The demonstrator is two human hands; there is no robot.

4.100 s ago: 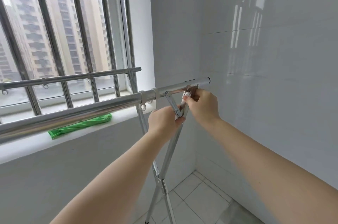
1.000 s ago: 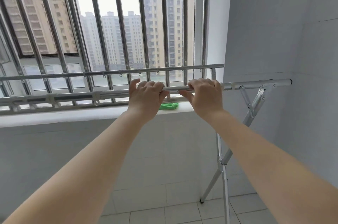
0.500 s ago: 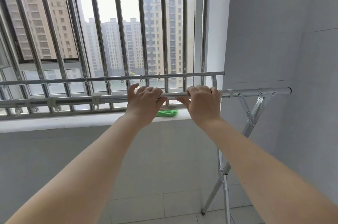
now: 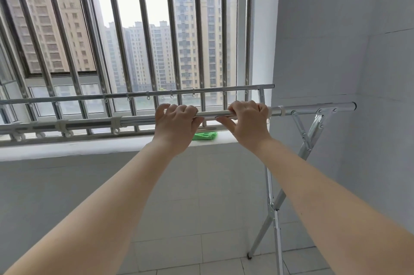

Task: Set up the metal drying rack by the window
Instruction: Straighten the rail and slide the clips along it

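The metal drying rack stands in front of the barred window (image 4: 143,28). Its near top rail (image 4: 313,109) runs left to right at about sill height, and a thinner far rail (image 4: 134,94) with small rings lies behind it. Crossed legs (image 4: 274,205) hold up the right end by the wall. My left hand (image 4: 177,124) and my right hand (image 4: 247,121) both grip the near rail from above, a short gap apart. The rack's left end is out of view.
A green cloth (image 4: 205,136) lies on the white window sill (image 4: 89,147) behind my hands. A tiled wall (image 4: 347,61) stands close to the rack's right end. Tiled floor (image 4: 190,250) lies below.
Four seconds ago both hands worked at the brace joint on the rack's right end. They now grip the middle of the near rail; over the last second the rail has risen slightly in view.
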